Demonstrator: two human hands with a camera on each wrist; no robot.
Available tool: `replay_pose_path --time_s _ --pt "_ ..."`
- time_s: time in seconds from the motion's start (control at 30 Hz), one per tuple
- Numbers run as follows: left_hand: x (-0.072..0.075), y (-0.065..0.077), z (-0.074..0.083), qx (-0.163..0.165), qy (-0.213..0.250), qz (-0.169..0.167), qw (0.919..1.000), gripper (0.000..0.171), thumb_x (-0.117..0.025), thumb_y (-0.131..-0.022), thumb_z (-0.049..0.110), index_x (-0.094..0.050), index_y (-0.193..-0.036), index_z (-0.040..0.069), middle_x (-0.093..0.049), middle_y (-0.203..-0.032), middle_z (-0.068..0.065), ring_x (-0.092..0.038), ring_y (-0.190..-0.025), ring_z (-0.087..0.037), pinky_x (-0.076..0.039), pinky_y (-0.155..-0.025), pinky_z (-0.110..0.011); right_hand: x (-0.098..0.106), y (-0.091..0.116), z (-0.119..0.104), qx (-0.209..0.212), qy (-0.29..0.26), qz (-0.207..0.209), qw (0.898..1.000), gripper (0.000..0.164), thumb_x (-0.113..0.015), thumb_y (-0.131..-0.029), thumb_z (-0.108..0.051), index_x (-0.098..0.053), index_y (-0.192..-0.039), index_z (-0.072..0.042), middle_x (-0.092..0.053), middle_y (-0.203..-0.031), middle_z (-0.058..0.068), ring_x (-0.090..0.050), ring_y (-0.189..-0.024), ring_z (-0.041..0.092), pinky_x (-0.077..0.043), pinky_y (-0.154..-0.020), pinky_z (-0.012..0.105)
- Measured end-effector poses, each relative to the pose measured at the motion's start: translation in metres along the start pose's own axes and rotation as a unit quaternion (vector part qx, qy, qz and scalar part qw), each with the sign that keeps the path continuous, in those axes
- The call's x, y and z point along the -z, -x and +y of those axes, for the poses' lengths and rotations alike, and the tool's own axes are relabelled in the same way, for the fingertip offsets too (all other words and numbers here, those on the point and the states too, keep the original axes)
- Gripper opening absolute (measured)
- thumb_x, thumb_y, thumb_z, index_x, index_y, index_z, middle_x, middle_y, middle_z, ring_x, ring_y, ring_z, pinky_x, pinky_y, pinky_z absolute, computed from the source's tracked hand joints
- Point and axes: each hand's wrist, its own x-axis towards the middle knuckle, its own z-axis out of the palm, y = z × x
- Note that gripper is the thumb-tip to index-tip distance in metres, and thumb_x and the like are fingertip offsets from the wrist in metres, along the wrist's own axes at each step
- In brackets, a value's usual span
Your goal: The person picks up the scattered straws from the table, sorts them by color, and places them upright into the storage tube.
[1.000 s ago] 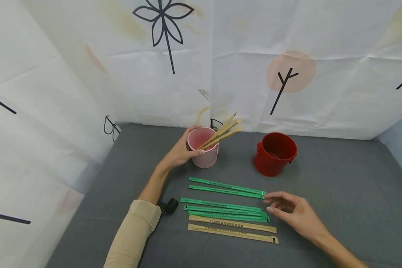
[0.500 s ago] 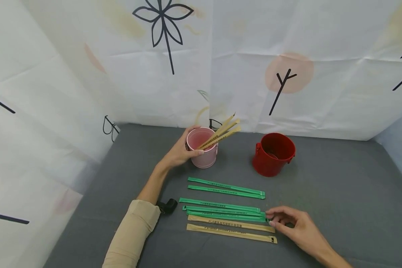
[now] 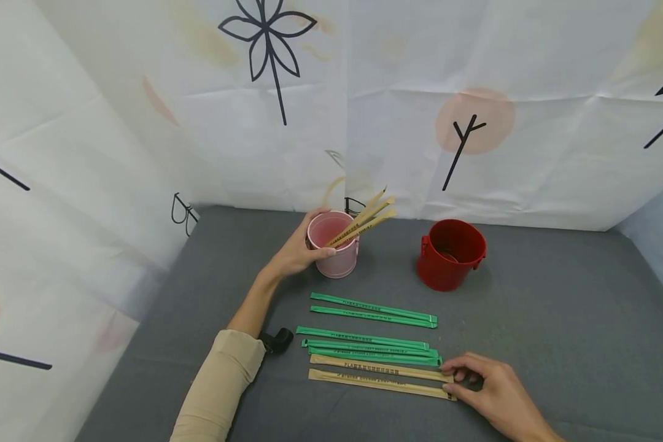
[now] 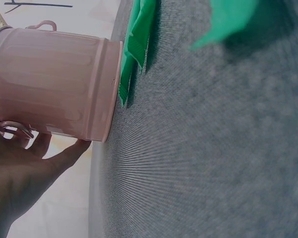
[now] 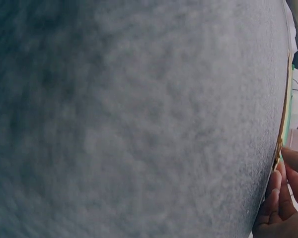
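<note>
Tan sticks [image 3: 382, 369] are lying low centre, the right hand [image 3: 497, 393] now touching their right ends, down from the green sticks [image 3: 370, 337]; thumb and forefinger are standing slightly apart, their hold unclear. Grey table [image 3: 580, 319] is stretching rightward. Mid-frame, the left hand [image 3: 295, 252] is gripping the pink bucket [image 3: 338, 265], holding three more tan sticks [image 3: 367, 218].

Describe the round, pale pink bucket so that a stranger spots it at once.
Look to the far side of the dark grey table, by the white patterned backdrop. There, the person's left hand grips the round, pale pink bucket. Unlike the round red bucket to its right, it holds slender tan packets jutting over its rim.
</note>
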Motion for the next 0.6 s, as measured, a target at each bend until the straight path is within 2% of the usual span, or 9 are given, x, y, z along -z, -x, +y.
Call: replay_pose_path --time_s 0.17,0.37,0.6 --pt "0.0000 0.0009 -0.0007 0.003 -0.002 0.005 1.0000 0.084 -0.072 -0.084 -0.003 -0.023 -0.152 0.001 -0.040 -0.142 -0.031 -0.042 -0.126 -0.049 -0.038 -0.101 -0.063 -0.0040 -0.0008 0.0013 0.020 0.024 0.006 0.999 0.025 -0.084 -0.079 -0.024 -0.070 -0.099 -0.029 -0.062 -0.091 -0.018 -0.053 -0.075 0.000 -0.048 -0.063 0.024" --pt "-0.0001 0.0009 -0.0030 -0.005 0.008 0.008 0.9999 0.086 -0.075 -0.084 0.000 -0.023 -0.152 0.000 -0.039 -0.141 -0.032 -0.041 -0.126 -0.051 -0.035 -0.101 -0.067 -0.0063 -0.0005 0.0011 0.031 0.024 0.017 0.999 0.022 -0.081 -0.082 -0.021 -0.070 -0.098 -0.030 -0.062 -0.089 -0.019 -0.054 -0.073 -0.001 -0.048 -0.062 0.024" --pt "-0.0012 0.0009 -0.0012 -0.007 0.021 0.008 0.9997 0.084 -0.070 -0.084 -0.008 -0.022 -0.152 -0.002 -0.037 -0.141 -0.035 -0.040 -0.125 -0.054 -0.035 -0.100 -0.067 -0.0079 0.0002 0.0025 0.059 0.016 0.047 0.997 0.026 -0.081 -0.081 -0.012 -0.070 -0.093 -0.033 -0.063 -0.086 -0.020 -0.055 -0.070 -0.001 -0.048 -0.059 0.022"
